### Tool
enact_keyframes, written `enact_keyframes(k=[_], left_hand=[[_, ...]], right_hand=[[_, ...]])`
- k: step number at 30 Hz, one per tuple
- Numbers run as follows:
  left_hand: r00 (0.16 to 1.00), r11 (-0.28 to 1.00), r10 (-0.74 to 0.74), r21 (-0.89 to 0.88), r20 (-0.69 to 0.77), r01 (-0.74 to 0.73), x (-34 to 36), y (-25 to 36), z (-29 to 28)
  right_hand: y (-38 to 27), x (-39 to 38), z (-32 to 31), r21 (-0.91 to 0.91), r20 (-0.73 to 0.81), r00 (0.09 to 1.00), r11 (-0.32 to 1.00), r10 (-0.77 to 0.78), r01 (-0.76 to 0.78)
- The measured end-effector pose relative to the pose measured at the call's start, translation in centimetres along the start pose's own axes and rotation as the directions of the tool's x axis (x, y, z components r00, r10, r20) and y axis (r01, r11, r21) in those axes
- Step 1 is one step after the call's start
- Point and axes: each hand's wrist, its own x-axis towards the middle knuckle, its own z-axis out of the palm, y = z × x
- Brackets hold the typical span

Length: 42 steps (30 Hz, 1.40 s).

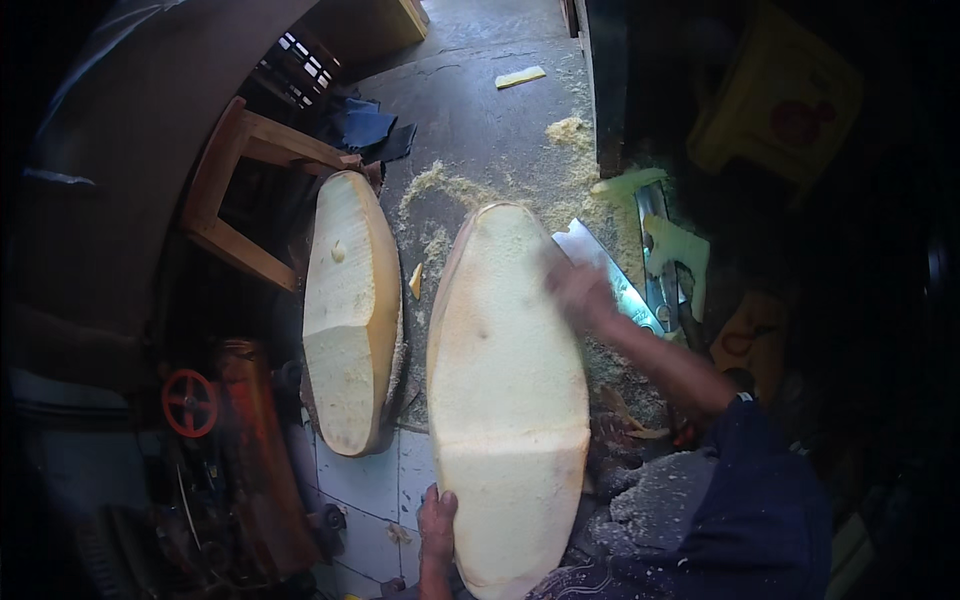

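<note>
Foam pads [510, 350] lt cream; sleeve [755, 500] dk navy; wheel [190, 403] red; wood frame [214, 178] brn.

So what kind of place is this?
Probably a small workshop, maybe for seat padding: there's a large foam-like pad, a smaller one beside it, and pale crumbs scattered around.

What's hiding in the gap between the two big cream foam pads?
In the head view, a small yellowish scrap and pale crumbs lie between the smaller pad and the larger pad.
</note>
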Motion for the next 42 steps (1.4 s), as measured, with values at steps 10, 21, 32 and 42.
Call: enact_keyframes(k=[10, 21, 32, 42], left_hand=[[0.998, 0.988, -0.039, -0.152, -0.042, 0.033, 2.3, 2.9, 2.5], [0.894, 0.869, 0.416, -0.220, -0.166, -0.444, 14.7, 4.8, 4.8], [0.963, 0.827, 0.015, -0.545, 0.268, 0.139, 14.0, 10.1, 6.9], [0.879, 0.397, 0.417, -0.917, 0.230, 0.052, 9.6, 19.4, 8.6]], right_hand=[[-6.8, -9.0, -1.3, 0.822, 0.105, 0.909, 0.479, 0.404, -0.308], [-8.5, 0.4, -4.6, 0.802, -0.315, 0.935, 0.573, 0.162, 0.171], [-4.7, 0.5, -2.9, 0.986, 0.054, 0.965, 0.139, 0.255, -0.092], [-12.4, -4.1, -13.2, 0.985, -0.066, 0.989, -0.151, 0.130, 0.085]])
